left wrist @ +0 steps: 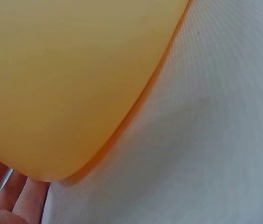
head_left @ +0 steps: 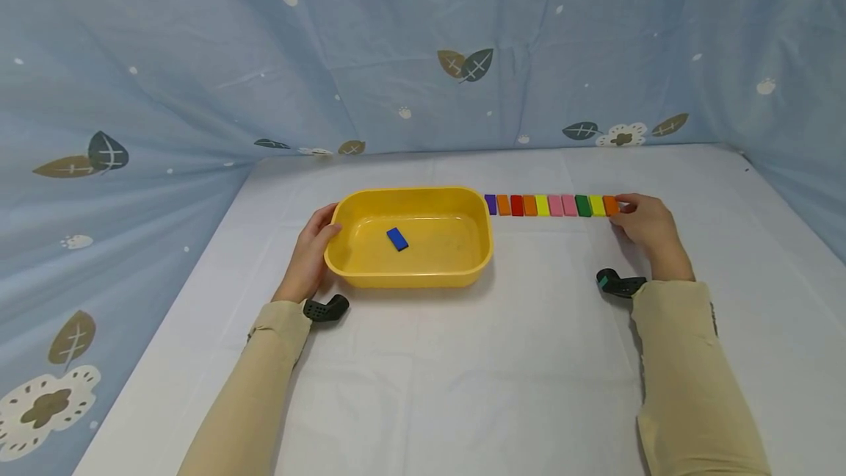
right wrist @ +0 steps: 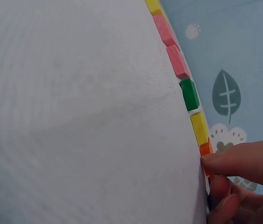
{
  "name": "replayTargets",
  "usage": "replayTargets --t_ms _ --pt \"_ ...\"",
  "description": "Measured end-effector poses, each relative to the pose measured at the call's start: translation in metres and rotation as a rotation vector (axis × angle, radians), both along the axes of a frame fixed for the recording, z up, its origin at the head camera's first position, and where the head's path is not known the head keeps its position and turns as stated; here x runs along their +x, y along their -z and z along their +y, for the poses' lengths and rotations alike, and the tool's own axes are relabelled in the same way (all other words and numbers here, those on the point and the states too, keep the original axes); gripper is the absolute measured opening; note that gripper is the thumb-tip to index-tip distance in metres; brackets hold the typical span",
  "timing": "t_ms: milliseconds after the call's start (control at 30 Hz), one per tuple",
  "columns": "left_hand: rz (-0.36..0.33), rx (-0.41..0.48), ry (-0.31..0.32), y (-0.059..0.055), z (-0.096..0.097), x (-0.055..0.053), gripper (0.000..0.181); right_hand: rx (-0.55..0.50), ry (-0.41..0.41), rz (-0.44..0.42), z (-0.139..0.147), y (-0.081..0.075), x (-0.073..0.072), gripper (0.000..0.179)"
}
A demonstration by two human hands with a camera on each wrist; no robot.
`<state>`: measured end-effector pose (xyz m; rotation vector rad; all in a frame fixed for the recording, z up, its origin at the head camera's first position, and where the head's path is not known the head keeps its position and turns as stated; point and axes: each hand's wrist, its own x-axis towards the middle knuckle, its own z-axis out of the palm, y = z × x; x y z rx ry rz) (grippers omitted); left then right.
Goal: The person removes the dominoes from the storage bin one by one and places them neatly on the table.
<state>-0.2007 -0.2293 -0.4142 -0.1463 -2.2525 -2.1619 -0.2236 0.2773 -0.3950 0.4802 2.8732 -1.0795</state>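
Note:
My left hand (head_left: pixel 308 252) grips the left end of a yellow plastic basin (head_left: pixel 413 280), thumb over the rim and fingers along the outside. Inside the basin lies one blue block (head_left: pixel 397 239). To the right, several small coloured blocks stand in a straight row. My right hand (head_left: pixel 649 230) pinches the orange block (head_left: pixel 611 206) at the row's right end. In the right wrist view, the thumb covers part of that orange block (right wrist: pixel 205 149). Beside it come a yellow block (right wrist: pixel 199 128), then a green block (right wrist: pixel 190 94). The left wrist view shows mostly the basin's outer wall (left wrist: pixel 66 93).
The row runs left past pink blocks (head_left: pixel 562 206) and a red block (head_left: pixel 517 206) to a purple block (head_left: pixel 490 205) at the basin's right rim. A white cloth (head_left: pixel 463 388) covers the table; a blue patterned curtain (head_left: pixel 370 57) hangs behind. Each wrist wears a black camera (head_left: pixel 620 283).

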Motion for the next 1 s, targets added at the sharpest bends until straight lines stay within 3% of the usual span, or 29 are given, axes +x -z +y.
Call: replayTargets --t_ms 333,567,667,800,1000 --pt "-0.014 0.001 0.024 -0.016 0.006 0.011 0.044 0.021 -0.018 -0.003 0.000 -0.005 0.001 0.052" --pt "-0.002 0.024 0.032 -0.013 0.006 0.009 0.043 -0.023 0.027 0.032 0.000 -0.007 0.000 0.053" --pt "0.005 0.026 0.030 -0.007 0.004 0.004 0.042 -0.011 0.026 0.119 0.005 0.004 -0.012 0.053" --pt "0.010 0.027 0.027 0.000 0.001 -0.001 0.041 0.023 -0.009 0.257 0.008 0.030 -0.038 0.052" --pt "0.004 0.042 0.034 -0.008 0.001 0.004 0.043 0.030 -0.080 0.404 -0.015 0.046 -0.066 0.045"
